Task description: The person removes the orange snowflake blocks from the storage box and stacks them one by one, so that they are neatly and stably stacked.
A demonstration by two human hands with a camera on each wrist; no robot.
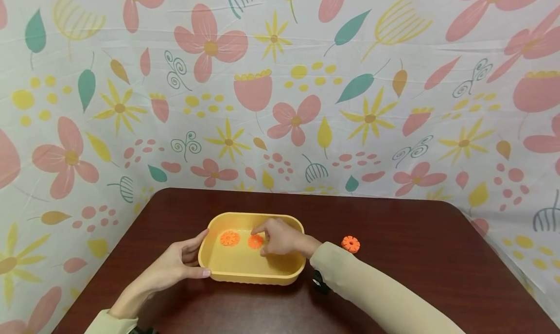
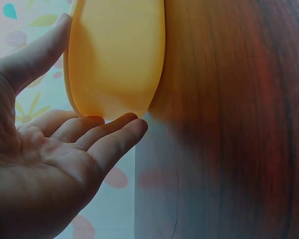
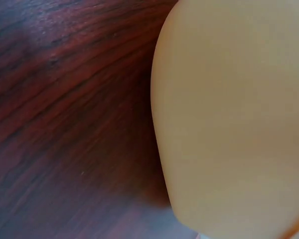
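A yellow plastic tub (image 1: 236, 267) with rounded corners stands on the table. My left hand (image 1: 181, 261) holds its left end, thumb at the front corner and fingers along the end wall. In the left wrist view that hand (image 2: 65, 144) has its fingertips right at the tub's end (image 2: 119, 59). Inside the tub lie two orange notched discs, the left one (image 1: 229, 238) by itself. My right hand (image 1: 282, 237) reaches in over the right side, index finger and thumb spread around the other orange notched disc (image 1: 255, 241). The right wrist view shows the tub's outer wall (image 3: 229, 119), not the hand.
Another orange notched piece (image 1: 351, 244), perhaps stacked discs, lies on the dark wooden table (image 1: 393, 275), right of the tub and beyond the right sleeve (image 1: 372, 285). A floral cloth (image 1: 297, 81) hangs behind the table and along its left side.
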